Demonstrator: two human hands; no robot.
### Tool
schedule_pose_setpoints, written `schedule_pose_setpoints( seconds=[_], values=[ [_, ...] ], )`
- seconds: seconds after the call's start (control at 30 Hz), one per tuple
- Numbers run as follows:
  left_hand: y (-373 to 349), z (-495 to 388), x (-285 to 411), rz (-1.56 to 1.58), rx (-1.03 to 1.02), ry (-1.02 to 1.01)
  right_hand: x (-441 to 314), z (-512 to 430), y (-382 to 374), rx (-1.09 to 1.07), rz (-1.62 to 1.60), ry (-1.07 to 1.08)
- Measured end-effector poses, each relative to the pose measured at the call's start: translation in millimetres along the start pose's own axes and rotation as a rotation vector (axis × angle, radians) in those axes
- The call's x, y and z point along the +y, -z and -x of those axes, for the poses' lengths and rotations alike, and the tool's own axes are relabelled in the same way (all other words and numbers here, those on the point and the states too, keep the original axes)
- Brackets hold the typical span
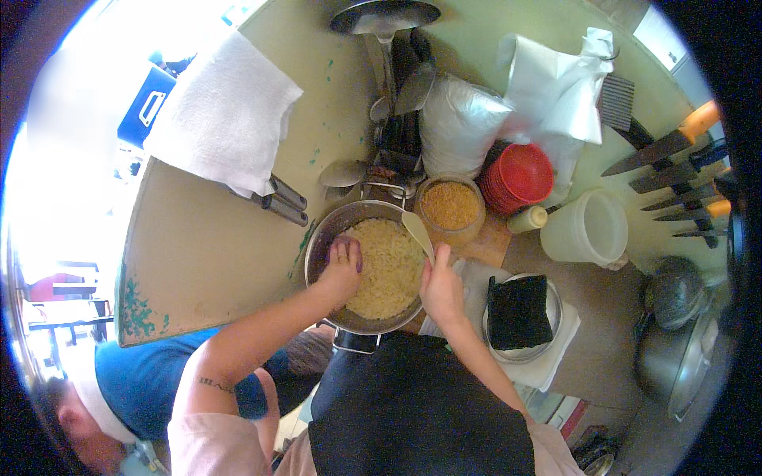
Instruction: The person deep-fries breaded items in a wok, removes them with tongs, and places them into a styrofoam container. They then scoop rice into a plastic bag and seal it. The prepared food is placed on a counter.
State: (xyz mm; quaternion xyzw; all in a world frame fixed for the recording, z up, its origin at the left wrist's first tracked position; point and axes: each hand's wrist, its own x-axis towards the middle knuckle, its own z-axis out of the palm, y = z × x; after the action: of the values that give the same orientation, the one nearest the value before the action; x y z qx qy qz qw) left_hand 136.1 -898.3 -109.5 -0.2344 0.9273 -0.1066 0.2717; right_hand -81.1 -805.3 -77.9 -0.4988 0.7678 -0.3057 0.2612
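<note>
A metal pot (323, 237) with loop handles stands in front of me, holding pale grains that look like cooked rice (381, 279). My left hand (342, 271) reaches inside at the left, fingers curled down near the rice. Something purple shows around those fingertips; I cannot tell whether it is held. My right hand (443, 285) grips the handle of a pale rice paddle (418, 232), whose blade rests over the pot's upper right rim. To the right of this hand, black sheets resembling nori (519, 312) lie on a round, light-coloured container (556, 297).
Behind the pot stand a tub of orange-brown crumbs (450, 205), stacked red bowls (524, 175), a squeeze bottle (527, 219) and a clear plastic bucket (586, 229). Knives (655, 152) hang at right. A white cloth (220, 113) covers dark handles (286, 202). Another person (155, 387) is close at left.
</note>
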Motion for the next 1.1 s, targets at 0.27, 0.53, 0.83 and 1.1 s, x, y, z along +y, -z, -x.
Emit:
schedule_pose_setpoints(
  seconds=[0.27, 0.53, 0.83, 1.1],
  values=[
    [32.9, 18.3, 24.8, 0.714, -0.189, 0.108, 2.1, -1.9, -5.5, -0.006, -0.019, -0.067],
    [52.7, -1.2, 46.6, 0.983, -0.018, 0.061, 2.6, -5.8, -0.3, -0.02, -0.018, -0.068],
    [65.2, -7.3, 3.4, 1.28, -0.117, 0.129, -1.8, -1.8, -3.2, -0.008, -0.062, -0.07],
    [51.0, -17.6, 56.4, 0.756, 0.253, 0.082, -6.0, 3.4, -9.8, 0.037, -0.069, -0.075]
  ],
)
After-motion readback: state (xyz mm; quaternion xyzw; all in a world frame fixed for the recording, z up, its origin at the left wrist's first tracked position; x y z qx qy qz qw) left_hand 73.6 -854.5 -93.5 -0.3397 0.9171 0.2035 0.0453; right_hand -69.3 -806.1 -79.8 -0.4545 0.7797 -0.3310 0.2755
